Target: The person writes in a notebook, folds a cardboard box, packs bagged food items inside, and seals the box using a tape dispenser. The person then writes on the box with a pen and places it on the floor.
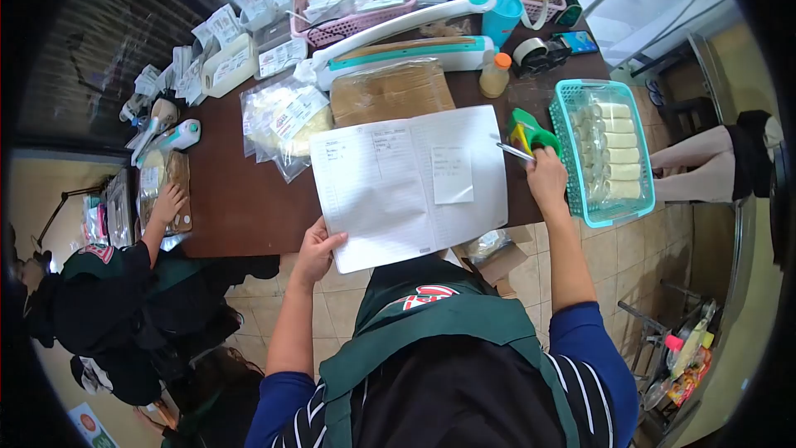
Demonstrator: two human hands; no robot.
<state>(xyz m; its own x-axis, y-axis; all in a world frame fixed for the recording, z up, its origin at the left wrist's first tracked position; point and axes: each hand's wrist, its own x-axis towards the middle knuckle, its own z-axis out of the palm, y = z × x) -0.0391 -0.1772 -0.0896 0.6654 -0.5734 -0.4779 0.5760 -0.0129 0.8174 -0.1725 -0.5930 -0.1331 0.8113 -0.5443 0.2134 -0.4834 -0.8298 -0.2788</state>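
Note:
An open notebook (377, 191) with handwritten lines is held up over the brown table, a small written note (453, 174) lying on its right page. My left hand (317, 250) grips the notebook's lower left corner, thumb on the page. In my right hand (546, 174), fingers closed, is a pen (514, 151), its tip toward the notebook's right edge. Just behind that hand sits a green and yellow tape dispenser (531, 133). To the right, a turquoise basket (612, 221) holds several pale rolls (622, 155) in plastic.
Behind the notebook are a cardboard piece (390, 91), a heat sealer (423, 54), an orange-capped bottle (495, 75) and a blue cup (502, 18). Bagged items (286, 120) lie left of it. A co-worker's hand (169, 202) rests at the table's left end.

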